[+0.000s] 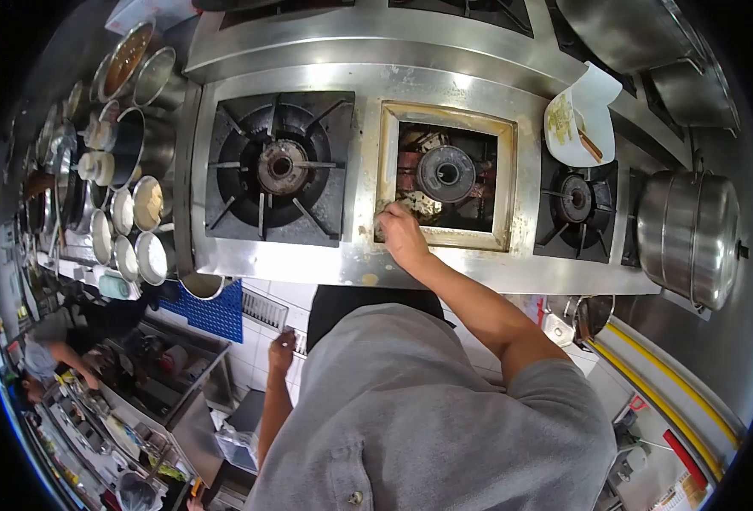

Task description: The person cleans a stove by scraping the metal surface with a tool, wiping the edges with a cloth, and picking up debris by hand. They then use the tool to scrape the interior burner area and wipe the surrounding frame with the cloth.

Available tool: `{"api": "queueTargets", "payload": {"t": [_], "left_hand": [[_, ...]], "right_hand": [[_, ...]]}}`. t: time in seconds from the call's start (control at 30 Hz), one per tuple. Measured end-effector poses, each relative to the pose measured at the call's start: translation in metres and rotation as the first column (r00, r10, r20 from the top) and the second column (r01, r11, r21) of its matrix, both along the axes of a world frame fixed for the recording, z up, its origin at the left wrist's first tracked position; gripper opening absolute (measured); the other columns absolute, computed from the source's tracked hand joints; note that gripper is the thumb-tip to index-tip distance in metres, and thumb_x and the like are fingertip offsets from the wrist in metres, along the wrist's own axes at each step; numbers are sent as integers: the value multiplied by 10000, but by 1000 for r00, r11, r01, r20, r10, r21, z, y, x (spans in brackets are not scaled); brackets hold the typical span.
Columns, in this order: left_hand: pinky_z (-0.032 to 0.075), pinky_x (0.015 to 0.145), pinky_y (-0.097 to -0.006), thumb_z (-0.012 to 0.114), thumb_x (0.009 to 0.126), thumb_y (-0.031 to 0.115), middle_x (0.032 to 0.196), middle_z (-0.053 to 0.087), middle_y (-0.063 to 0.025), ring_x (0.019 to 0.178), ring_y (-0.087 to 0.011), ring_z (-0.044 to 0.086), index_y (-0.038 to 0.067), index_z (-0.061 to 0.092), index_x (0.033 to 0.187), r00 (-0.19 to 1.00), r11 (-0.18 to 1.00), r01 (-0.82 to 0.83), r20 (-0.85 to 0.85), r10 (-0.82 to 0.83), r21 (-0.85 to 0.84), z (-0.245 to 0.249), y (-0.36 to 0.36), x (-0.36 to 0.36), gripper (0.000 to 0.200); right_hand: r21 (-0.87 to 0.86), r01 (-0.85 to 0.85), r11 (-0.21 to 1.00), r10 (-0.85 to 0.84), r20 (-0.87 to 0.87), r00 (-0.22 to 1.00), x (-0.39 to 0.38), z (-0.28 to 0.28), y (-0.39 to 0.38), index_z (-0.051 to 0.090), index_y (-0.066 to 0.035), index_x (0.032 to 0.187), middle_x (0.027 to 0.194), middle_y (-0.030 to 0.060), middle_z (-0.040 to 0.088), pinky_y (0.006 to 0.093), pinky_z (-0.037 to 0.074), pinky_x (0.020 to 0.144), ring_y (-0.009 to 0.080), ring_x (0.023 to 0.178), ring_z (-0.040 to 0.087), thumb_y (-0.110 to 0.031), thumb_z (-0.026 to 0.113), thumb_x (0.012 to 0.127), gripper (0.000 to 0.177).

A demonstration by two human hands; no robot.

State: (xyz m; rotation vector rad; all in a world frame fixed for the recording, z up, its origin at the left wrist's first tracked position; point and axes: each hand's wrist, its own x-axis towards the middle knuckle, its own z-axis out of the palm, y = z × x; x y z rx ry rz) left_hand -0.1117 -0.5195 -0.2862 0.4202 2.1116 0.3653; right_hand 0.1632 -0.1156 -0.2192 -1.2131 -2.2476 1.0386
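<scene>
My right hand point(402, 235) is at the front left corner of the square metal rim point(382, 170) around the middle burner. Its fingers are bunched together against the rim; whatever they may hold is hidden. Inside that opening, the round burner head point(446, 174) is exposed, with no grate over it, and brown grime stains the rim. Low beside my body, away from the stove, my left hand point(281, 351) has curled fingers. It is small in view, and I cannot make out anything in it.
A black grate point(330, 183) covers the left burner, a smaller grate point(594, 243) the right one. A white container point(577, 149) with a brown-handled utensil stands behind the right burner. A large steel pot point(692, 238) is far right. Several pots and bowls point(151, 255) stand left. Another person point(44, 349) is lower left.
</scene>
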Motion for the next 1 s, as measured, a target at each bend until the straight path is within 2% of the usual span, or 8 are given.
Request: {"api": "queueTargets", "payload": {"t": [0.23,0.33,0.43,0.53,0.57,0.8,0.9,1.0], "left_hand": [[523,852,-342,611,860,225,979,725,-130,958,-260,685,48,702,1078,989,991,131,-72,-131,-12,17,8,7,295],[516,902,-359,547,895,185,1207,652,-117,1035,-301,645,78,698,1081,859,864,500,-158,-487,59,7,6,-16,262],[493,932,-423,589,877,309,1131,673,-160,1052,-345,632,102,699,1089,972,985,169,-164,-170,-24,41,40,-10,316],[508,895,-426,572,886,281,1094,680,-160,1001,-356,642,65,673,1110,930,960,258,-296,-217,108,59,55,-12,327],[508,895,-428,571,886,278,1093,681,-158,997,-354,644,62,674,1102,943,972,211,-281,-176,100,71,62,-7,322],[525,801,-482,495,858,256,960,669,-230,898,-411,644,29,686,914,905,943,332,-286,-313,16,2,12,23,301],[536,788,-475,503,841,247,943,683,-207,895,-404,656,28,697,892,937,958,273,-199,-286,-91,-14,-15,38,298],[545,784,-468,502,838,231,954,692,-189,889,-389,667,43,711,906,833,867,484,-242,-497,-115,-39,-37,46,289]], "right_hand": [[92,308,947,-291,-164,943,-39,-9,95,623,30,821,904,226,595,454,464,829,361,924,570,-54,516,813,136],[290,203,935,-251,141,958,-44,-37,158,654,27,854,924,232,632,455,511,759,384,851,619,-26,504,830,161],[417,148,897,-189,59,980,-54,-33,197,605,54,798,821,243,604,484,454,708,372,792,599,-35,461,853,178],[533,170,829,-218,28,975,-62,-26,195,626,88,905,952,262,613,463,479,840,422,946,593,34,486,819,173],[290,322,901,-276,-187,943,-66,-32,194,637,92,973,1017,283,612,463,472,898,449,1000,577,53,506,797,223],[184,-300,936,206,403,892,-29,-19,175,635,115,887,863,290,630,467,497,748,440,867,619,13,576,800,147],[218,105,970,-108,2,994,-20,-17,165,664,86,1032,1034,281,655,436,519,817,427,937,644,67,574,749,297],[126,201,971,-209,52,977,-27,-24,163,653,76,1061,1030,290,640,469,510,783,426,946,636,49,555,795,285]]}}
